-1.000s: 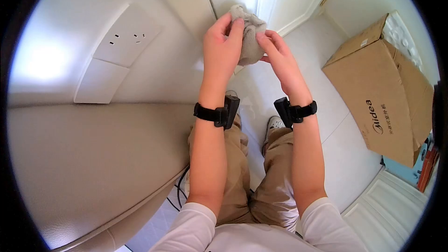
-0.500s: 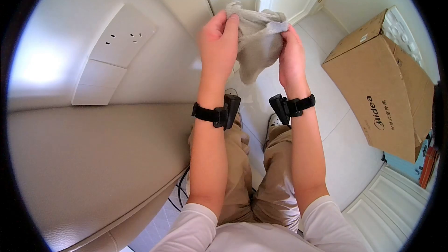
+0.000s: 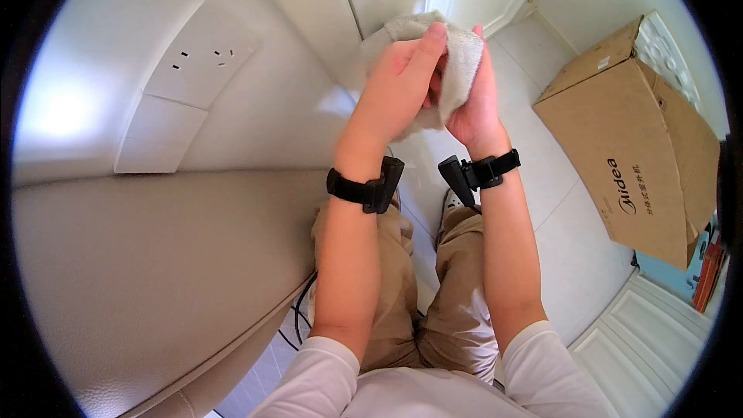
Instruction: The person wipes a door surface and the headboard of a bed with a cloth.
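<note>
A grey-beige cloth point(image 3: 462, 70) is bunched between my two hands at the top middle of the view. My left hand point(image 3: 396, 91) grips it, thumb uppermost and fingers curled into the folds. On the other side, my right hand point(image 3: 480, 108) cups the cloth from the right, with part of the fabric draped over its palm. Some of my fingers are hidden by the folds. Both wrists wear black straps with small black devices on them.
On the left are a beige leather seat point(image 3: 170, 263) and a wall with a socket plate point(image 3: 193, 54). An open Midea cardboard box point(image 3: 619, 155) stands on the tiled floor point(image 3: 569, 224) at right, near a white panelled cabinet point(image 3: 650, 340). Black cables point(image 3: 298, 317) hang beside the seat.
My hands have come closer together. The cloth, earlier stretched between them and hanging down, is now gathered up, with my left hand turned further over it.
</note>
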Demonstrator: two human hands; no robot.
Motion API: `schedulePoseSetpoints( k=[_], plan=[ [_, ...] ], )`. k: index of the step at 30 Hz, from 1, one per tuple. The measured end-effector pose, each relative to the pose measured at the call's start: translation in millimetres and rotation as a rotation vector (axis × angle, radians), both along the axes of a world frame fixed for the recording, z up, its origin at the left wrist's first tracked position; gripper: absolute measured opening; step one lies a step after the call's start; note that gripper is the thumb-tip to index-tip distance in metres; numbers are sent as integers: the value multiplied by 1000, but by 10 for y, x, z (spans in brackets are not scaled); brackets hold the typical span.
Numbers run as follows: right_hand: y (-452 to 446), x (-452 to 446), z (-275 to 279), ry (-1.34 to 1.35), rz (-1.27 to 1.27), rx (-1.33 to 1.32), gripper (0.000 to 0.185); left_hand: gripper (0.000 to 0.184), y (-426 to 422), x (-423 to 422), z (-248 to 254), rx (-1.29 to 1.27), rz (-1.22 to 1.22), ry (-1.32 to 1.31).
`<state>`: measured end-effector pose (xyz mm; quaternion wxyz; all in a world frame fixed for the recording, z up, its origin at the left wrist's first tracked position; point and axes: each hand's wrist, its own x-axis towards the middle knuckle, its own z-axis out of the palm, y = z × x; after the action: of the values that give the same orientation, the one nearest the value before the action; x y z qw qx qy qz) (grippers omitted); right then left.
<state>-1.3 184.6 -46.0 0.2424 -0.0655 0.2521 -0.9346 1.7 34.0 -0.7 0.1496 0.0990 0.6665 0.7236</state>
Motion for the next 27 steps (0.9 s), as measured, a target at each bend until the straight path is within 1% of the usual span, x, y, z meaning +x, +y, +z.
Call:
schedulePoseSetpoints(
  k=[3,6,9,12,14,15,18,21,24,27],
  plan=[
    [-57,74,160,-80,-144,180,63,68,-10,9,32,73,-22,-40],
    [-32,-11,11,-142,-171,162,48,67,-29,17,-12,63,-25,-2],
    [-19,-60,-93,-251,-333,252,36,61,-28,23,-10,-130,109,51],
    [41,-64,-55,-195,-396,242,33,51,-87,-82,-121,-145,264,158],
    [27,-53,-21,-156,-415,230,33,45,-134,-215,-288,-173,449,366],
    [23,-37,-12,-137,-425,225,33,42,-132,-227,-264,-185,541,470],
    [59,-9,-44,-72,-409,298,36,39,-133,-132,-205,-232,441,382],
    [62,-33,-51,51,-307,533,39,35,-120,-128,-204,-220,364,147],
    [-18,-30,-56,113,-376,596,39,34,-190,-182,-265,-264,327,156],
    [-37,-32,-5,24,-347,541,42,33,-239,-189,-288,-244,363,132]
  ],
)
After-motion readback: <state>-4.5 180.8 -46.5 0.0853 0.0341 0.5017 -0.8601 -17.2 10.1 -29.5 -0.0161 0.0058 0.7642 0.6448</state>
